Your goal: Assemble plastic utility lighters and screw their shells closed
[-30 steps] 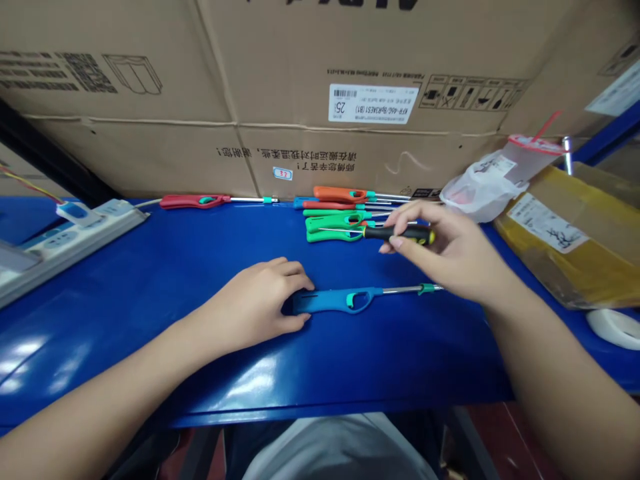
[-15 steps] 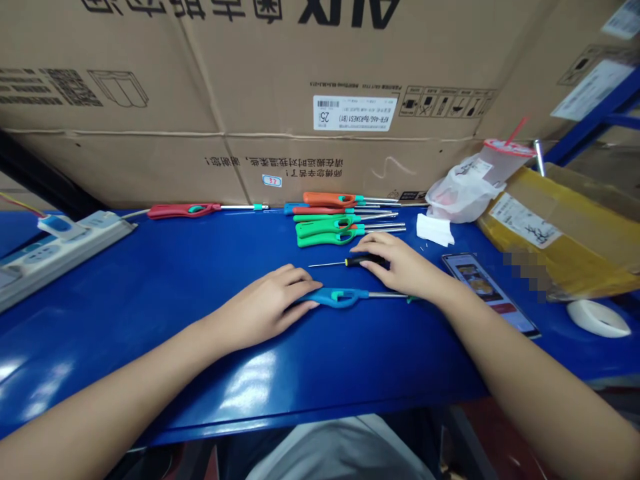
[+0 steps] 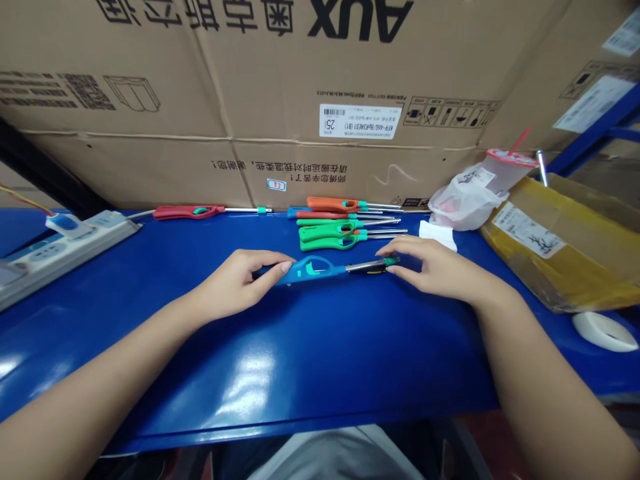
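A blue gas lighter (image 3: 320, 269) with a long metal tube is held raised over the table, roughly level across my view. Its handle is pinched between the thumb and fingers of my left hand (image 3: 240, 280). At the other end, my right hand (image 3: 435, 267) has thumb and fingertips closed around the green tip piece of the tube. Just behind the tube, a bit of yellow (image 3: 375, 271) from the screwdriver shows; the rest of that tool is hidden. Beyond my hands, several lighters lie side by side, among them a green lighter (image 3: 320, 239) and an orange lighter (image 3: 327, 203).
A red lighter (image 3: 187, 212) lies apart at the back left, near a white power strip (image 3: 75, 250). Behind stands a large cardboard box (image 3: 280, 73). On the right are a folded tissue (image 3: 437, 235), a bagged drink cup (image 3: 505, 167), a yellow-taped parcel (image 3: 575, 247) and a white oval object (image 3: 605, 331).
My left hand has lifted the blue lighter off the table. My right hand has let go of the screwdriver and taken the lighter's green tip. My right arm now covers the phone.
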The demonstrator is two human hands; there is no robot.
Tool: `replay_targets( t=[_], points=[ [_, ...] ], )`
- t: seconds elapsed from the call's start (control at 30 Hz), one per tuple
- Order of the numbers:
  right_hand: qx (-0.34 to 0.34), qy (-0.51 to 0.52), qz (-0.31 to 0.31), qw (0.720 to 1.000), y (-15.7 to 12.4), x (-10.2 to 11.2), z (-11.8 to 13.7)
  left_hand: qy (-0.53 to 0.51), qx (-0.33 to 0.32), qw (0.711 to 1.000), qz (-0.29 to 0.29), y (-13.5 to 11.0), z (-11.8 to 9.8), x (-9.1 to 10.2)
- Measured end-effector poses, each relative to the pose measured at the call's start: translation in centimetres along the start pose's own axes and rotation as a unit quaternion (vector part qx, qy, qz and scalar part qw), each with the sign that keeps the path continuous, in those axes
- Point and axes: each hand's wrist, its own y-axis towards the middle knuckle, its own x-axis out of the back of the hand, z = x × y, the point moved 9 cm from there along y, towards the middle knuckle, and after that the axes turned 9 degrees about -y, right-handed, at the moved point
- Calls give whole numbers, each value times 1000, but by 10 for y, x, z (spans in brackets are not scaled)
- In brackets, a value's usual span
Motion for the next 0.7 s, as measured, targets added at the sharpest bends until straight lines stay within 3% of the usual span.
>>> replay_targets(
  t=[0.27, 0.47, 0.7],
  points=[
    [7, 30, 4, 1000, 0, 1, 9, -118, 86, 989, -18, 2, 13, -6],
    [69, 25, 17, 997, 4, -23, 48, -134, 84, 987, 4, 1, 9, -26],
    [87, 24, -7, 996, 4, -31, 60, -168, 83, 982, -18, -1, 4, -32]
  ],
)
